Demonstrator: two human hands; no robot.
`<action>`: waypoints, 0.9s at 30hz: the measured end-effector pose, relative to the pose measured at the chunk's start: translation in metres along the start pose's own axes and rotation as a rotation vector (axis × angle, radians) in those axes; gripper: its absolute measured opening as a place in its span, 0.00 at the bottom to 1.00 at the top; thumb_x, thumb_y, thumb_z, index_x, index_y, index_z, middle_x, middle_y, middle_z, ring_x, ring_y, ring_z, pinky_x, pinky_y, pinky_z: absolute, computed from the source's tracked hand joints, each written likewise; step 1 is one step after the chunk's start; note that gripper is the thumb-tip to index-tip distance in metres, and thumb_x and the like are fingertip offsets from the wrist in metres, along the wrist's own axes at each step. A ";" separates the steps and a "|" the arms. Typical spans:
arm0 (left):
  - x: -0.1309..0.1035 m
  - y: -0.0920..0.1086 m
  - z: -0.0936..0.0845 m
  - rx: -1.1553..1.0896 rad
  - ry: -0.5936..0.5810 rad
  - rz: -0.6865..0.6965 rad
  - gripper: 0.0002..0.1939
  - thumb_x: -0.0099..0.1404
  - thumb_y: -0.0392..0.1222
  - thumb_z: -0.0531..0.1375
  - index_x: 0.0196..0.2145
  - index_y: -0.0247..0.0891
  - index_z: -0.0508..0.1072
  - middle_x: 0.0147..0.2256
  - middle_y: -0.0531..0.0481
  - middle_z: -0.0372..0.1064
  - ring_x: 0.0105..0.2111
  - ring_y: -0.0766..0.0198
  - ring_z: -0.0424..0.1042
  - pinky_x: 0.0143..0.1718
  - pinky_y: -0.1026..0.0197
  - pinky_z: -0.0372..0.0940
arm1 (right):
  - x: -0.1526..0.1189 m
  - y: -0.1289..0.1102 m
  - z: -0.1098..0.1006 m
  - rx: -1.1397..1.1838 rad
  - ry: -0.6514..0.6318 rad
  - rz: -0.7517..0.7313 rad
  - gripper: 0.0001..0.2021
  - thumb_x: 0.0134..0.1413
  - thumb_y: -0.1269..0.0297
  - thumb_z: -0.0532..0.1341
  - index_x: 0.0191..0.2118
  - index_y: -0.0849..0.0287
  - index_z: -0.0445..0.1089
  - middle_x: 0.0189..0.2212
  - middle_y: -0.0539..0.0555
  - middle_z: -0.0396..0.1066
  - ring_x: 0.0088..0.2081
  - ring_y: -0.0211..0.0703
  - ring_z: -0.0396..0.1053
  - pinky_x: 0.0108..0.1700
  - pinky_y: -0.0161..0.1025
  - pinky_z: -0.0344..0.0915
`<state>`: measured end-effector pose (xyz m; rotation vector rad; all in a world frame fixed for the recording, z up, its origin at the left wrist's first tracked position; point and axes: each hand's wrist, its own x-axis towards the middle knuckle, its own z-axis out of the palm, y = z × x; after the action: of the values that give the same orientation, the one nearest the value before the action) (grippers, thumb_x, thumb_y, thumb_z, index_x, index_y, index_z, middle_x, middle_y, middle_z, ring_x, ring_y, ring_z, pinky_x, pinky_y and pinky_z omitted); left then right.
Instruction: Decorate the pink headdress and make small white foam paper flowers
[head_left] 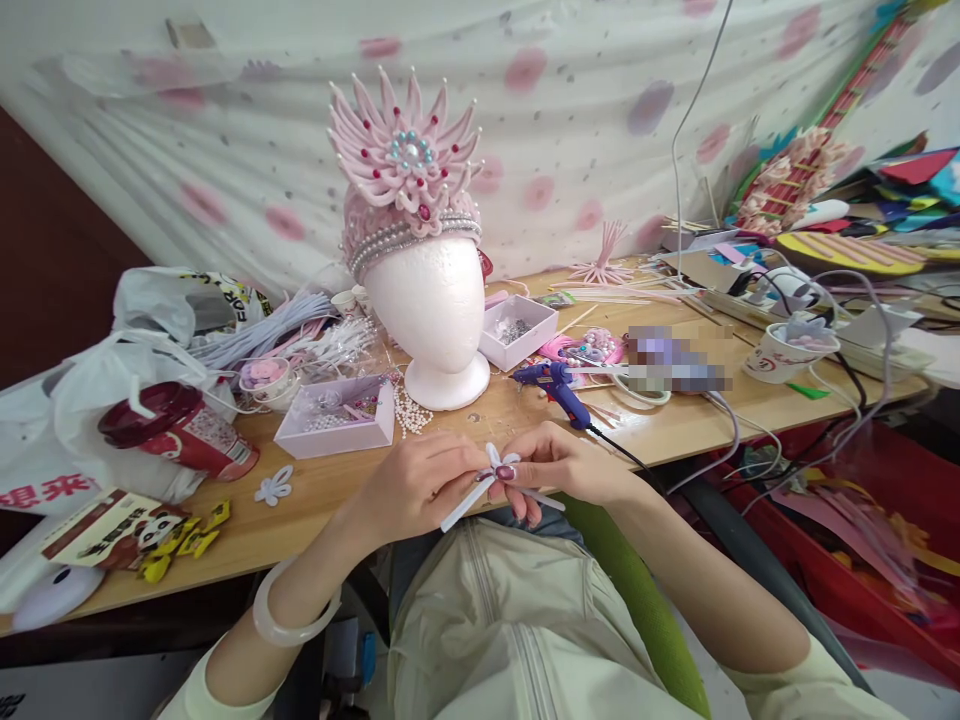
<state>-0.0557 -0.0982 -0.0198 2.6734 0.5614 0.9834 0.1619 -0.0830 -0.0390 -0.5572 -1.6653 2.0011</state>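
Both hands meet over the table's front edge around a small white pipe-cleaner flower with two loose stems hanging down. My left hand pinches it from the left side. From the right, my right hand grips its middle between thumb and fingers. A finished-looking white looped piece lies on the table to the left. Beyond the hands stands a white foam head wearing a pink crown with pearls and red beads. A blue glue gun lies just past my right hand.
Two white boxes hold beads. A red cup lies tilted at the left, near plastic bags and yellow wrappers. A paper cup and cables stand right; a red bin is below.
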 end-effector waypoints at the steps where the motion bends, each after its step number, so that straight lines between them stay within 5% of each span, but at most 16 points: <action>1: -0.001 0.000 0.000 -0.001 0.000 -0.005 0.08 0.68 0.30 0.53 0.38 0.37 0.72 0.31 0.47 0.75 0.32 0.64 0.72 0.35 0.63 0.65 | 0.000 -0.001 -0.001 -0.007 -0.019 0.009 0.18 0.57 0.53 0.64 0.34 0.68 0.74 0.21 0.52 0.72 0.19 0.32 0.67 0.24 0.30 0.65; 12: -0.001 0.002 -0.005 -0.143 -0.126 -0.410 0.07 0.64 0.36 0.56 0.31 0.37 0.73 0.26 0.52 0.70 0.26 0.67 0.66 0.30 0.65 0.60 | 0.004 -0.014 0.001 -0.526 -0.013 -0.029 0.11 0.60 0.65 0.57 0.33 0.66 0.73 0.23 0.52 0.73 0.23 0.35 0.69 0.24 0.28 0.64; 17: 0.005 -0.003 0.000 -0.307 -0.188 -0.803 0.08 0.58 0.39 0.56 0.23 0.36 0.69 0.21 0.56 0.62 0.22 0.68 0.59 0.23 0.66 0.52 | 0.009 -0.003 0.014 -1.025 0.090 -0.201 0.11 0.54 0.77 0.54 0.24 0.63 0.68 0.20 0.52 0.71 0.22 0.33 0.64 0.26 0.32 0.55; 22: 0.005 -0.016 0.001 -0.554 -0.301 -1.159 0.08 0.50 0.38 0.54 0.16 0.38 0.63 0.14 0.59 0.53 0.15 0.71 0.51 0.18 0.66 0.46 | 0.012 0.015 0.034 -1.594 0.149 -0.212 0.07 0.55 0.75 0.55 0.32 0.67 0.71 0.25 0.58 0.71 0.23 0.38 0.60 0.26 0.38 0.42; 24: 0.003 -0.016 -0.001 -0.548 -0.320 -1.142 0.07 0.52 0.39 0.56 0.18 0.38 0.65 0.15 0.59 0.56 0.15 0.71 0.53 0.18 0.66 0.47 | 0.012 0.017 0.033 -1.553 0.145 -0.209 0.08 0.56 0.75 0.54 0.31 0.66 0.71 0.25 0.57 0.70 0.24 0.38 0.60 0.26 0.38 0.43; 27: -0.003 -0.008 -0.004 -0.498 -0.232 -0.973 0.06 0.56 0.42 0.61 0.27 0.36 0.72 0.22 0.56 0.67 0.22 0.69 0.64 0.24 0.66 0.57 | 0.012 0.014 0.021 -1.176 0.140 -0.228 0.11 0.59 0.74 0.53 0.27 0.64 0.69 0.21 0.52 0.67 0.22 0.34 0.59 0.27 0.34 0.49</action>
<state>-0.0626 -0.0917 -0.0209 1.6871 1.1937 0.4249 0.1387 -0.0951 -0.0487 -0.7863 -2.5430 0.6332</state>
